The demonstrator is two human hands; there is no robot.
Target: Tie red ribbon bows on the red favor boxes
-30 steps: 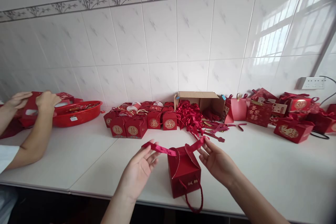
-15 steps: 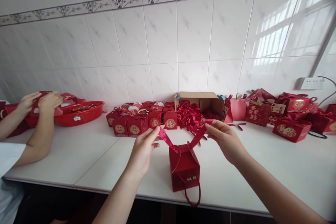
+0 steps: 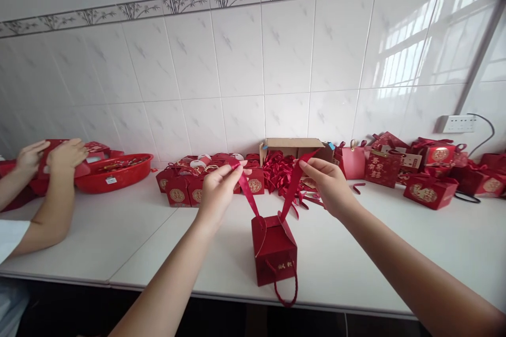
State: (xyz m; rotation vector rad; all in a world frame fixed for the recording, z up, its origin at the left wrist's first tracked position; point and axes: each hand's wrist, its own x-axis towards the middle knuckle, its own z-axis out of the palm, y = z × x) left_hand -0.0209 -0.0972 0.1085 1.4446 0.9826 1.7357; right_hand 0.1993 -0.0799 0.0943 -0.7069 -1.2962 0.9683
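Observation:
A small red gift box (image 3: 275,253) stands near the table's front edge, its rope handle (image 3: 286,303) hanging over the front. Red ribbon (image 3: 250,194) rises from its top in two lengths that spread in a V. My left hand (image 3: 221,187) pinches the left length between thumb and fingers, up and left of the box. On the other side my right hand (image 3: 326,181) grips the right length, its end sticking out above the fingers. Both hands are clear of the box itself.
Behind stand several red boxes (image 3: 179,192), a heap of ribbon (image 3: 281,171) and a cardboard carton (image 3: 294,143). More gift boxes (image 3: 430,192) are piled at right. At left, a co-worker's hands (image 3: 65,158) hold a red box beside a red basin (image 3: 118,176).
My hands have risen and drawn the two ribbon lengths longer above the box. The view has shifted slightly to the right.

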